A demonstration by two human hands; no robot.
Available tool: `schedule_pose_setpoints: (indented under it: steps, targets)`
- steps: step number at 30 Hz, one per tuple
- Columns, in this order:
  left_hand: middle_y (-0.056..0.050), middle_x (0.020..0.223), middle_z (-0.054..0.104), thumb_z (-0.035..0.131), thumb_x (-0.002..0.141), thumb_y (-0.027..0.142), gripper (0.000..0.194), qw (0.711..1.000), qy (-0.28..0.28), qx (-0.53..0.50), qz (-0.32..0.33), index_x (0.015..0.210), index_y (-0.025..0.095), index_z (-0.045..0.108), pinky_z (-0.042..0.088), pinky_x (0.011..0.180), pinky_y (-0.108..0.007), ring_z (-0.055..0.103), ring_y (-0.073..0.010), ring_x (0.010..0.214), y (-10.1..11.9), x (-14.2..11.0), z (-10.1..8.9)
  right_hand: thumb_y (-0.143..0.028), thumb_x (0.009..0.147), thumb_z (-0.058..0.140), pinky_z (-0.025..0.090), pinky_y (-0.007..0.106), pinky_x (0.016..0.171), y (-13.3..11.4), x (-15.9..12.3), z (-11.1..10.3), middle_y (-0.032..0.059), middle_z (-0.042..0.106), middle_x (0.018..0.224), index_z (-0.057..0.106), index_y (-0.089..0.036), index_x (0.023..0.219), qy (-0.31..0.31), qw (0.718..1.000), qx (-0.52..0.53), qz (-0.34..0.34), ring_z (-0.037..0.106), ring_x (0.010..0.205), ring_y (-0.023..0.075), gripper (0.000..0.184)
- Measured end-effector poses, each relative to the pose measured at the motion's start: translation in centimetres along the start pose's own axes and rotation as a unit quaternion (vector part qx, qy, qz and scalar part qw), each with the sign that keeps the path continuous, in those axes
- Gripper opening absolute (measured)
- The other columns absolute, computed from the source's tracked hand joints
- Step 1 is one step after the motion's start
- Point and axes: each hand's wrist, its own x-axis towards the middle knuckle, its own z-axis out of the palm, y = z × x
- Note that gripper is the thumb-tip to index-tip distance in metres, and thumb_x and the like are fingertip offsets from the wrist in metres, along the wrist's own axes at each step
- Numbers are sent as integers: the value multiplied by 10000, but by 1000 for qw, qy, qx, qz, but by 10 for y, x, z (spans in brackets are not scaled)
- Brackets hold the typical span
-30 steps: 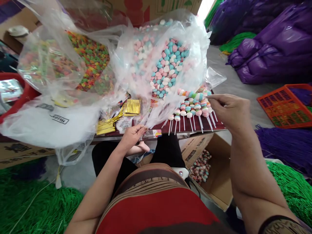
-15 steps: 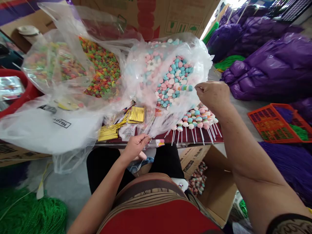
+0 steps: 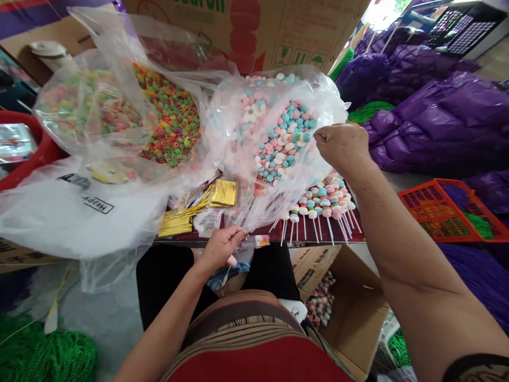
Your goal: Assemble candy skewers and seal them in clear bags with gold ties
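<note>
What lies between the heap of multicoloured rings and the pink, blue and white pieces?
In the head view, crumpled, translucent plastic fills the stretch between the multicoloured rings and the pink, blue and white pieces.

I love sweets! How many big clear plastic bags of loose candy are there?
2: a clear bag of colourful candy rings at left, and a clear bag of pink, blue and white candies beside it. Others may be hidden.
</note>
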Motion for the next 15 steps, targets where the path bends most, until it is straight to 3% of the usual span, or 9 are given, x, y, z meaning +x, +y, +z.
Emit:
schedule_pose_setpoints:
  steps: [7, 15]
  targets:
    - [18, 587, 543, 524, 897, 557, 436, 1000, -12, -8, 12, 834, 171, 716, 361, 544, -229, 532, -137, 567, -3, 2, 0, -337, 947, 460, 466, 516, 877, -11, 23, 23, 165, 769, 939, 772, -252, 871, 32, 996, 52, -58, 674, 982, 350, 332]
    - [27, 581, 550, 508, 894, 561, 458, 999, -24, -14, 23, 852, 153, 712, 372, 580, -230, 496, -123, 583, -1, 3, -1, -408, 927, 495, 425, 610, 934, -17, 41, 37, 210, 755, 927, 769, -243, 880, 2, 992, 98, -74, 662, 1034, 406, 323]
